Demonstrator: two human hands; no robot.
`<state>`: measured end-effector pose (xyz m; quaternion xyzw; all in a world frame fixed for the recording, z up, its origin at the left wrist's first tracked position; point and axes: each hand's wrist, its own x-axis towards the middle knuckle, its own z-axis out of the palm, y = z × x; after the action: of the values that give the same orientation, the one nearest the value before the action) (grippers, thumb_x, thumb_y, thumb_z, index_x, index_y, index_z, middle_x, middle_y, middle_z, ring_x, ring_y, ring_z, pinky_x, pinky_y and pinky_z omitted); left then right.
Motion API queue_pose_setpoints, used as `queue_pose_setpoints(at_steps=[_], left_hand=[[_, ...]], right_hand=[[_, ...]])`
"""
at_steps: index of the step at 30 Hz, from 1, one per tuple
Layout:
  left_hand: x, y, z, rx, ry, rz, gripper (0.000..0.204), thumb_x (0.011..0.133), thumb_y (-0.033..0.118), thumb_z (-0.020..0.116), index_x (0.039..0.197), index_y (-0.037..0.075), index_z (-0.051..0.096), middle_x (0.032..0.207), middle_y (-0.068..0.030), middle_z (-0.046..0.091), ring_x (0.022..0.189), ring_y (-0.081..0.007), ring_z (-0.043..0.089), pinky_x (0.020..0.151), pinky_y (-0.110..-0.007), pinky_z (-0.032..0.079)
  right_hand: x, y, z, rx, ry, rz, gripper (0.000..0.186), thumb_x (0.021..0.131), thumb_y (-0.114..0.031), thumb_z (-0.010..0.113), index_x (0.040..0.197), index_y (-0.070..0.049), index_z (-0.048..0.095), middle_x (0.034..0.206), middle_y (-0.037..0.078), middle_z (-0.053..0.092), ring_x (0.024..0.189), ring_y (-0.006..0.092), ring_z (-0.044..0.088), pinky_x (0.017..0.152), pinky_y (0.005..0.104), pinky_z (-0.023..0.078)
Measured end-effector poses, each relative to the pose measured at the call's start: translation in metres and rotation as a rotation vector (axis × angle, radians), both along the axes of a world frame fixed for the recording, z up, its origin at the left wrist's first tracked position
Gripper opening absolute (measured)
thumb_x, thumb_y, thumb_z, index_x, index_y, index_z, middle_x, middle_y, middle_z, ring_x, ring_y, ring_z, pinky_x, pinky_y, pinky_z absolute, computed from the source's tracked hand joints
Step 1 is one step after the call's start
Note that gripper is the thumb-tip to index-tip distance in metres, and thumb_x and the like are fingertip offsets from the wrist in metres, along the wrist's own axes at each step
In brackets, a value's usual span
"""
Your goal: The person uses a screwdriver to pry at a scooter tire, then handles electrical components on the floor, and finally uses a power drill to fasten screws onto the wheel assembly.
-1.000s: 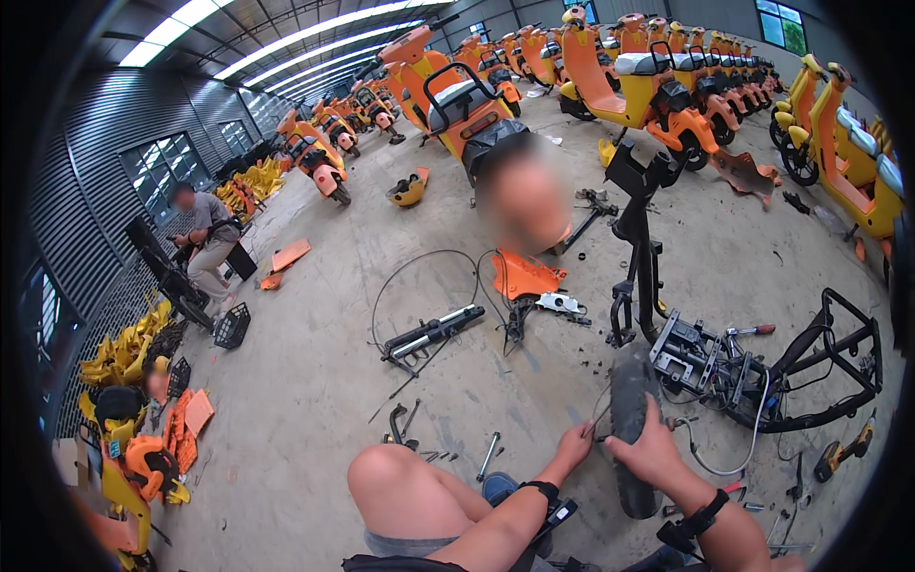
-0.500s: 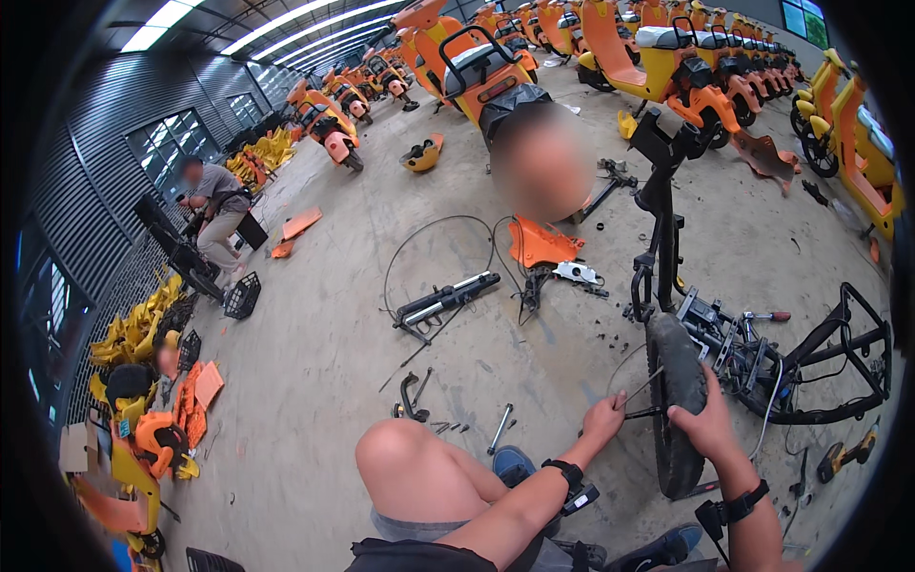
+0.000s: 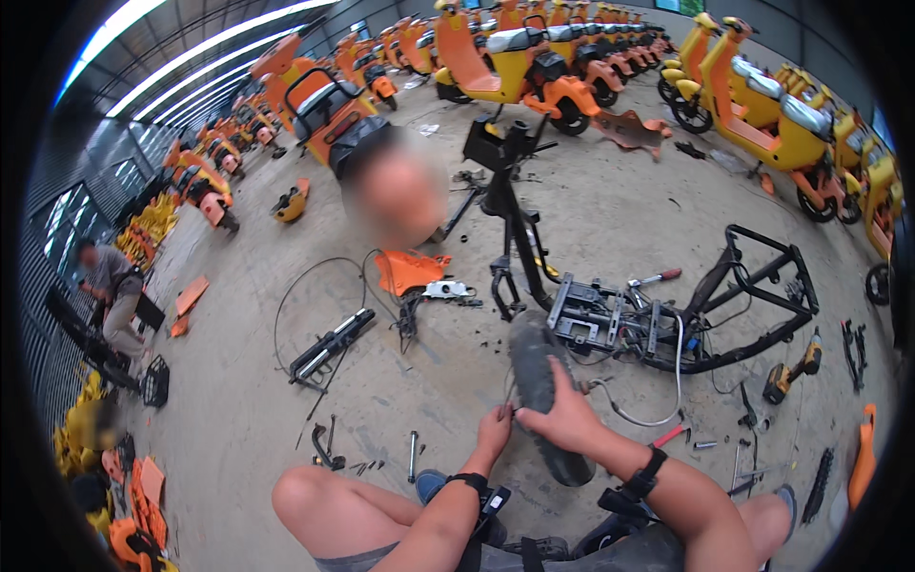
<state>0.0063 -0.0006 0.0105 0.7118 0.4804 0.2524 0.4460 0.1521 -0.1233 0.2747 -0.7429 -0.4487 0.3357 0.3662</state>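
The wheel (image 3: 532, 372) has shifted leftward in the view, to lower centre. The right hand (image 3: 569, 418) clasps it; what the left hand (image 3: 493, 432) grips alongside is unclear. A slackened clasp could topple it.

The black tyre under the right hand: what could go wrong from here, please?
The tyre seems steadied by the right hand, so it might tip or roll if that grip slips. The pale hose beside that hand could snag if the tyre swings right. The small loose parts near the left shoe might be kicked away.
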Motion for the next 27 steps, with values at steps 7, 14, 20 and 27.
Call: queue_pose_setpoints(at_steps=[7, 14, 20, 27], left_hand=[[-0.037, -0.025, 0.009, 0.07, -0.224, 0.037, 0.031, 0.093, 0.031, 0.058, 0.094, 0.001, 0.066, 0.09, -0.0285, 0.065, 0.09, -0.0477, 0.063, 0.074, -0.05, 0.05], [-0.034, -0.021, 0.027, 0.13, -0.175, 0.015, 0.029, 0.092, 0.029, 0.059, 0.094, 0.002, 0.066, 0.09, -0.0281, 0.066, 0.09, -0.0477, 0.063, 0.074, -0.05, 0.05], [-0.012, -0.021, 0.047, 0.171, -0.334, -0.089, 0.027, 0.091, 0.028, 0.059, 0.094, 0.002, 0.066, 0.09, -0.0277, 0.066, 0.089, -0.0477, 0.063, 0.074, -0.05, 0.05], [0.011, -0.006, 0.036, 0.049, 0.194, 0.047, 0.035, 0.096, 0.036, 0.053, 0.096, 0.004, 0.067, 0.092, -0.0246, 0.068, 0.09, -0.0475, 0.063, 0.077, -0.053, 0.05]], right_hand=[[-0.072, -0.018, -0.056, -0.062, -0.073, 0.571, 0.102, 0.076, -0.032, 0.071, 0.157, -0.01, 0.015, 0.087, 0.027, 0.068, 0.081, 0.0454, 0.067, 0.073, 0.0515, 0.053], [-0.063, -0.076, -0.089, -0.053, -0.089, 0.619, 0.096, 0.077, -0.03, 0.07, 0.157, -0.019, 0.02, 0.09, 0.024, 0.067, 0.081, 0.0439, 0.067, 0.071, 0.0525, 0.053], [-0.03, -0.037, -0.031, 0.027, -0.004, 0.362, 0.093, 0.075, -0.034, 0.075, 0.154, -0.016, 0.03, 0.092, 0.025, 0.07, 0.085, 0.0433, 0.068, 0.081, 0.0462, 0.054], [0.027, -0.016, -0.002, 0.109, 0.253, 0.142, 0.094, 0.075, -0.023, 0.08, 0.155, -0.011, 0.032, 0.131, 0.022, 0.061, 0.117, 0.0306, 0.063, 0.097, 0.0377, 0.049]])
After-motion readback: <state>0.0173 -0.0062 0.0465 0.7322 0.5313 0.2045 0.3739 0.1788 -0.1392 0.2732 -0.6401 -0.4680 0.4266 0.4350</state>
